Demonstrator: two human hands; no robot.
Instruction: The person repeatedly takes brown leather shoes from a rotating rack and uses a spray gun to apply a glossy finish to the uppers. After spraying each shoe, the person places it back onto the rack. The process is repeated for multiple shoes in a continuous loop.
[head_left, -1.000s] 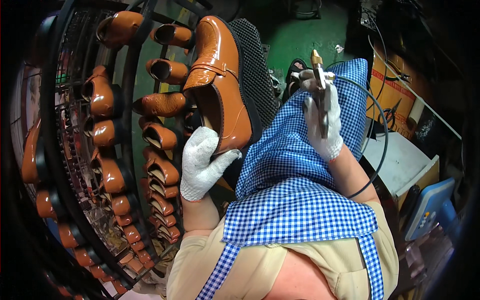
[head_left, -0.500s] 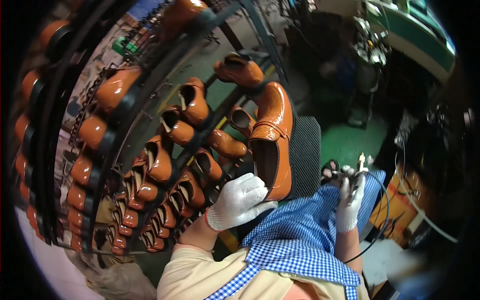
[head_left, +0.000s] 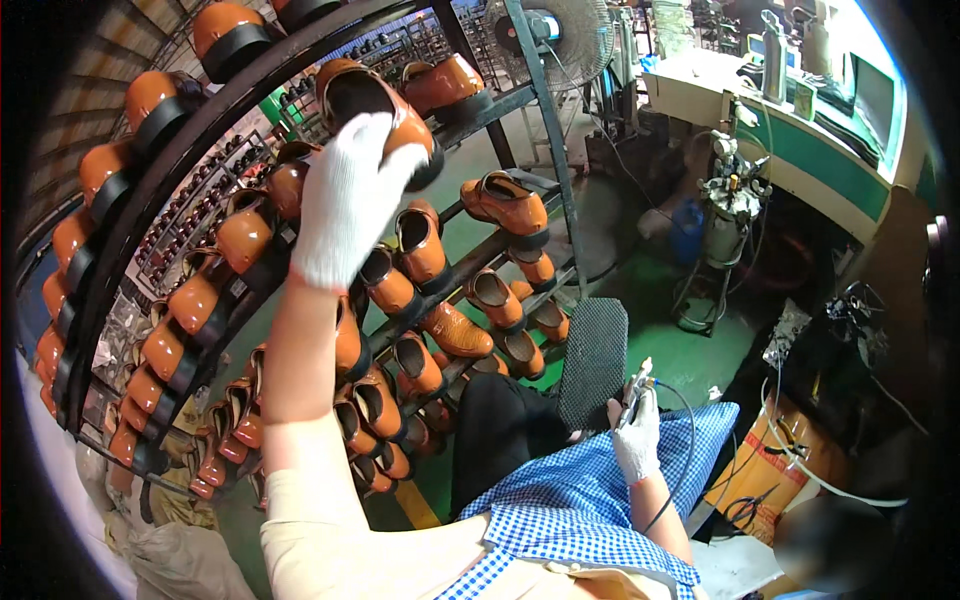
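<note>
My left hand (head_left: 350,210), in a white knit glove, reaches up to the upper tier of the rack. Its fingers go into the opening of a glossy orange-brown shoe (head_left: 408,128), with the thumb along the outside. My right hand (head_left: 636,440), gloved too, is closed round a small spray gun (head_left: 634,392) with a thin hose, held low by the apron. Left of the spray gun, above my lap, stands a black textured board (head_left: 594,365) with a rounded top. Similar shoes, among them a woven-look one (head_left: 457,330), sit on the tiers below.
A dark metal shoe rack (head_left: 560,130) fills the left side, its tiers holding many shoes. Behind it stands a fan (head_left: 565,35). At the right are a metal pressure pot (head_left: 725,225), a bench (head_left: 820,165) and an orange box (head_left: 770,480) with scissors (head_left: 750,505); hoses trail nearby.
My left hand has risen from my lap to the rack's upper tier, and no shoe is before the black board now. My right hand keeps the spray gun. The view has tilted up.
</note>
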